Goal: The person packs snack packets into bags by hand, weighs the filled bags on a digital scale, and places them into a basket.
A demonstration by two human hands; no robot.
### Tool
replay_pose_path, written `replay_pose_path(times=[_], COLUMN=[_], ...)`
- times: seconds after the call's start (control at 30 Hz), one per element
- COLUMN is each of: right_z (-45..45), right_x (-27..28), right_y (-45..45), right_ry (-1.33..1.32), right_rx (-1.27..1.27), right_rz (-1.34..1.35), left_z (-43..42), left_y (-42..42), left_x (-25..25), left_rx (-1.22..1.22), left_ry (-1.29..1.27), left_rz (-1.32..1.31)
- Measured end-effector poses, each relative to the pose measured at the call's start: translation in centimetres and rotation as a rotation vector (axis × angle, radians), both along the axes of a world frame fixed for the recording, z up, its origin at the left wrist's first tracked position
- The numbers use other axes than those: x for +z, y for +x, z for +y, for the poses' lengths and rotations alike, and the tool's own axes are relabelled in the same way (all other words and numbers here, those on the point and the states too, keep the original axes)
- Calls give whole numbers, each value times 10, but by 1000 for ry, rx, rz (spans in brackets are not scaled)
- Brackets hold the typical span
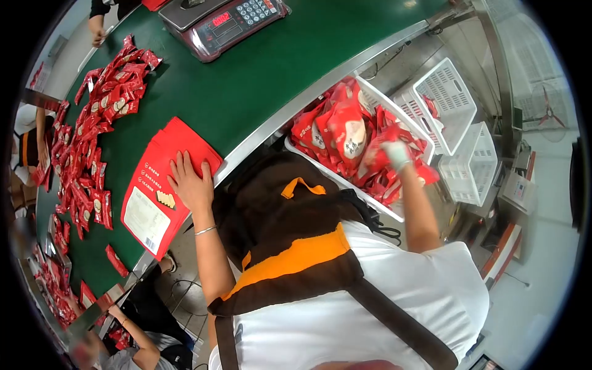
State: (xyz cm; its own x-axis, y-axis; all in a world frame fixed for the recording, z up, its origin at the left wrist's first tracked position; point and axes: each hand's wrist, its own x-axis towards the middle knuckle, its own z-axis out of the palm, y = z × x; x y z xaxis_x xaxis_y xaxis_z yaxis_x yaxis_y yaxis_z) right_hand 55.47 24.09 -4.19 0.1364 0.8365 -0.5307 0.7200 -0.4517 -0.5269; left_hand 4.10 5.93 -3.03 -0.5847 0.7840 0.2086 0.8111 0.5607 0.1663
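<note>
My left hand [191, 182] is bare and lies flat, fingers spread, on a stack of flat red printed bags [161, 145] at the edge of the green table. The top bag carries a white label panel and a small food picture. My right hand [394, 155], in a white glove, is down in a white crate [394, 108] to my right. It touches the red packets there; motion blur and packets hide its fingers, so I cannot tell whether it grips one. A large filled red bag [347, 132] lies in the crate near that hand.
Many small red packets [120, 92] are heaped along the left of the table [246, 86]. A digital scale [222, 24] stands at the back. Other white crates [447, 105] sit beyond mine. Co-workers are around the table, one person's arm [139, 339] at the lower left.
</note>
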Motion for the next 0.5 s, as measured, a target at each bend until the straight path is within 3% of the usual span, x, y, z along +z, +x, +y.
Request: replay_pose_path(times=[0.03,0.1,0.17,0.23,0.3,0.33,0.4,0.5], right_z=[-7,-3,-20,-10,-17,-18,-14,-8], right_x=[-73,-171,-44,-20,9,-16,-87,-170], right_y=[-2,15,-43,-37,-44,-26,-24,-50], right_ry=[142,144,-68,-215,-165,-287,-142,165], right_rx=[-97,-37,-213,-537,-894,-853,-874,-712], right_rz=[136,212,278,627,808,909,699,-37], left_z=[-1,-4,-8,-12,-16,-23,-21,-29], left_y=[-1,-1,-1,-4,-4,-2,0,0], left_x=[-2,-3,-3,-6,-4,4,16,24], left_rx=[-13,-15,-45,-68,-70,-38,-3,158], left_ry=[10,20,20,75,144,155,160,24], left_rz=[-3,8,-19,-66,-105,-27,62,120])
